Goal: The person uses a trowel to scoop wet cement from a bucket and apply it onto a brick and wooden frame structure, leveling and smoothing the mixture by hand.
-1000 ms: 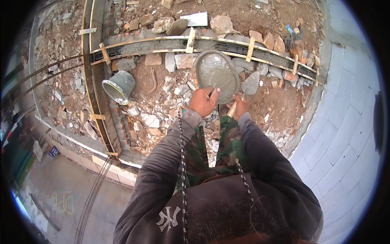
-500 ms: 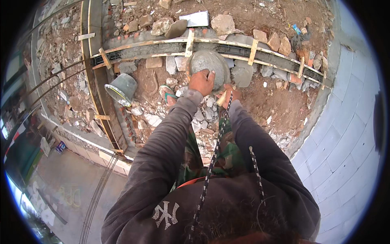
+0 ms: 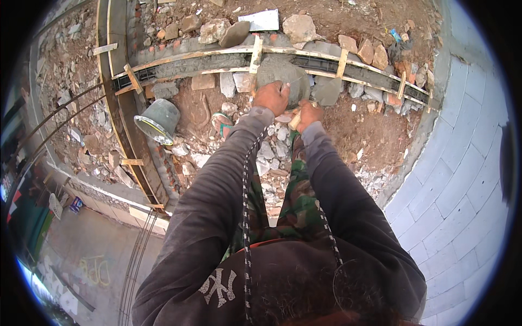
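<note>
A mortar-coated grey bowl [image 3: 285, 70] is tilted against the narrow timber formwork [image 3: 201, 72]. My left hand [image 3: 272, 98] is closed on the near side of the bowl. My right hand [image 3: 309, 114] grips a trowel's pale wooden handle [image 3: 296, 120] beside the bowl's lower right; the grey trowel blade [image 3: 328, 90] lies just right of the bowl, below the formwork. Part of the formwork is hidden behind the bowl. My sandalled foot [image 3: 223, 126] stands on the rubble below my left hand's side.
An empty-looking grey bucket [image 3: 160, 119] lies tilted at left beside a vertical formwork channel [image 3: 122, 119] with steel bars. Stones and broken bricks [image 3: 296, 30] cover the soil. A pale block wall [image 3: 457, 163] curves along the right; a concrete surface [image 3: 92, 239] lies lower left.
Both hands have moved upward with the bowl and trowel. The bowl has tipped away from me onto the formwork, and its wet contents no longer show as they did.
</note>
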The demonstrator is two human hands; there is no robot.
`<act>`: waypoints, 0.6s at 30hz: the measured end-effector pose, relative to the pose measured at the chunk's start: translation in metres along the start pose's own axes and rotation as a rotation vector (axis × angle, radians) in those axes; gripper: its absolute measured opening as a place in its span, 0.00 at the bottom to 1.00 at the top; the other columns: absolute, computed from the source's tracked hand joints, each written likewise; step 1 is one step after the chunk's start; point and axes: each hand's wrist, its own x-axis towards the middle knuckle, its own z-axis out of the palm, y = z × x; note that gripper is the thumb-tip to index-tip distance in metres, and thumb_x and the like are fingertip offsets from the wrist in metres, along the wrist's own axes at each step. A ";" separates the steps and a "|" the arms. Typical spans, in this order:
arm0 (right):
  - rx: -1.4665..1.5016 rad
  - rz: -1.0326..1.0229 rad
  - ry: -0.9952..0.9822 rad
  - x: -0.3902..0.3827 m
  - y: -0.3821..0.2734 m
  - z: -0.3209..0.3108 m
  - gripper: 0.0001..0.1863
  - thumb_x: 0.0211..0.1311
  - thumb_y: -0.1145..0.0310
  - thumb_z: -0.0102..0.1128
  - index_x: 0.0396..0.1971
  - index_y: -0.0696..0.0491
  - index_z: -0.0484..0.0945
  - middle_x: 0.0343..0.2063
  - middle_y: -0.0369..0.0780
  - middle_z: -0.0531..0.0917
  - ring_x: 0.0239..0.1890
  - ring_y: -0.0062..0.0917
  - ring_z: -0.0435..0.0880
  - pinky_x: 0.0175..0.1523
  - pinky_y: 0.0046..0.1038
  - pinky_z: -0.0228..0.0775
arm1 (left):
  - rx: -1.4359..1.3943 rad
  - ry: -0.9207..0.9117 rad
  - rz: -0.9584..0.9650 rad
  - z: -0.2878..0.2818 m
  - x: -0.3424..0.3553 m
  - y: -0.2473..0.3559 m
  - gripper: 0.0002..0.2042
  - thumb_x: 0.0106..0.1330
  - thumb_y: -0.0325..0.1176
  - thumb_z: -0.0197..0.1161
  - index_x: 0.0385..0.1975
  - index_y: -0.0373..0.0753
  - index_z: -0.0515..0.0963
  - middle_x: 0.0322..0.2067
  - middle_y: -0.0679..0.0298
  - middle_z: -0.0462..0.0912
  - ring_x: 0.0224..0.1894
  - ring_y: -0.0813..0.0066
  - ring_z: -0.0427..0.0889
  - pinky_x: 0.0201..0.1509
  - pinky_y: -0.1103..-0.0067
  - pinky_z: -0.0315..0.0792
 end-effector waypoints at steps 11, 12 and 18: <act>0.049 0.017 -0.030 0.020 0.022 -0.013 0.11 0.59 0.76 0.62 0.39 0.61 0.72 0.21 0.46 0.77 0.17 0.38 0.79 0.21 0.44 0.78 | -0.021 -0.100 -0.011 0.003 -0.003 -0.009 0.20 0.73 0.47 0.57 0.35 0.33 0.82 0.32 0.38 0.84 0.41 0.36 0.84 0.48 0.53 0.75; 0.044 0.021 -0.034 0.017 0.021 -0.009 0.11 0.59 0.76 0.62 0.39 0.61 0.72 0.21 0.46 0.77 0.17 0.38 0.79 0.21 0.44 0.78 | -0.031 -0.057 0.032 0.005 -0.003 -0.015 0.21 0.74 0.48 0.57 0.33 0.33 0.81 0.31 0.38 0.83 0.39 0.35 0.83 0.45 0.53 0.75; 0.032 -0.046 0.002 0.008 0.042 -0.020 0.13 0.58 0.74 0.64 0.40 0.59 0.72 0.21 0.45 0.77 0.18 0.35 0.80 0.26 0.42 0.83 | -0.035 -0.041 0.034 -0.004 -0.018 -0.012 0.20 0.73 0.47 0.58 0.30 0.32 0.81 0.29 0.39 0.83 0.36 0.35 0.83 0.44 0.52 0.75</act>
